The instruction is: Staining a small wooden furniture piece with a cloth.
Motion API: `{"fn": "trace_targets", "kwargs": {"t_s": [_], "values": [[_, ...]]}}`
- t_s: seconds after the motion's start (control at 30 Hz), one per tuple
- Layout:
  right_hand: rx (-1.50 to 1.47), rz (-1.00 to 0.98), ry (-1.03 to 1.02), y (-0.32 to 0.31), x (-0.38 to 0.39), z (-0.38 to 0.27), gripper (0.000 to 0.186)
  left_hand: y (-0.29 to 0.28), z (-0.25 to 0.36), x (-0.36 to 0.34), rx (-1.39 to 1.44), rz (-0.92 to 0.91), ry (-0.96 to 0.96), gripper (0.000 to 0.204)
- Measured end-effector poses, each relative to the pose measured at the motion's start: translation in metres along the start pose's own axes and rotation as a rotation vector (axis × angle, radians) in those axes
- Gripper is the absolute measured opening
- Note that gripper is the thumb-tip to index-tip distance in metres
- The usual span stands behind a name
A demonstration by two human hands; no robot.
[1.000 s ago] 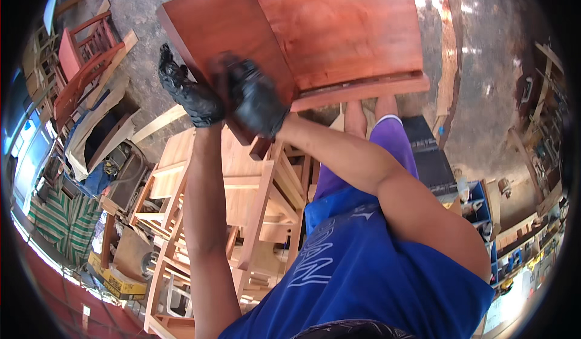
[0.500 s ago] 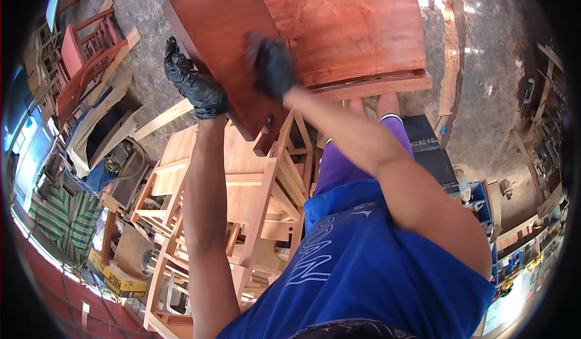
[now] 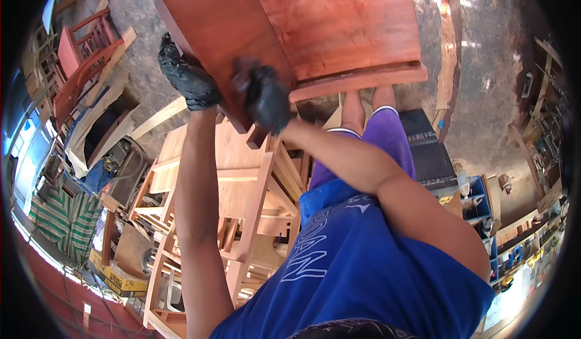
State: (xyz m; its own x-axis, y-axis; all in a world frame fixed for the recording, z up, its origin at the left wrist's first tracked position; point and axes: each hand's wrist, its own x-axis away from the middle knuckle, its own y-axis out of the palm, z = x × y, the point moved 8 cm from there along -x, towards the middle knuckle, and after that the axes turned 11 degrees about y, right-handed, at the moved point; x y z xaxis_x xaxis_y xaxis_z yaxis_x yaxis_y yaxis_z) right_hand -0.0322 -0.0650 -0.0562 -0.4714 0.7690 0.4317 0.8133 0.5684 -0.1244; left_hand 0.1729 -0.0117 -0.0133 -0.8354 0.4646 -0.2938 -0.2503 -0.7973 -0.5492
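A piece of wooden furniture stained reddish brown stands in front of me, with a tilted panel [image 3: 212, 21] on the left meeting a wide panel [image 3: 351, 24] on the right. My left hand [image 3: 189, 78], in a black glove, is closed around the left edge of the tilted panel. Over that panel's lower part is my right hand [image 3: 266, 100], also gloved in black and blurred by motion. Its fingers look bunched around a small dark reddish wad [image 3: 244, 72], too smeared to name. A reddish rail [image 3: 363, 80] runs along the wide panel's near edge.
Unfinished pale wooden frames [image 3: 242, 175] stand close on my left, below the panel. Reddish chairs [image 3: 85, 66] are at the far left. Beside my legs lies a black case [image 3: 426, 148], with a blue bin [image 3: 478, 200] nearby. Boards rest on the concrete floor [image 3: 484, 115].
My right hand has moved down and slightly left across the tilted panel, toward its lower end. My left hand keeps its hold on the edge. The whole view has shifted slightly.
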Motion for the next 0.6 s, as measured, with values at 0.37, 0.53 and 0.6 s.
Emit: {"fn": "trace_targets", "kwargs": {"t_s": [0.37,0.53,0.6], "values": [[0.245,-0.134,0.342,-0.031,-0.046,0.129,0.031,0.015,-0.024,-0.010,0.123,-0.094,-0.008,0.037],[-0.085,-0.466,0.356,0.005,0.011,0.146,0.037,0.032,-0.020,-0.007,0.194,0.049,-0.097,0.035],[0.300,-0.186,-0.178,-0.011,0.076,0.001,0.036,-0.028,-0.029,-0.006,0.050,-0.061,0.081,0.033]]}}
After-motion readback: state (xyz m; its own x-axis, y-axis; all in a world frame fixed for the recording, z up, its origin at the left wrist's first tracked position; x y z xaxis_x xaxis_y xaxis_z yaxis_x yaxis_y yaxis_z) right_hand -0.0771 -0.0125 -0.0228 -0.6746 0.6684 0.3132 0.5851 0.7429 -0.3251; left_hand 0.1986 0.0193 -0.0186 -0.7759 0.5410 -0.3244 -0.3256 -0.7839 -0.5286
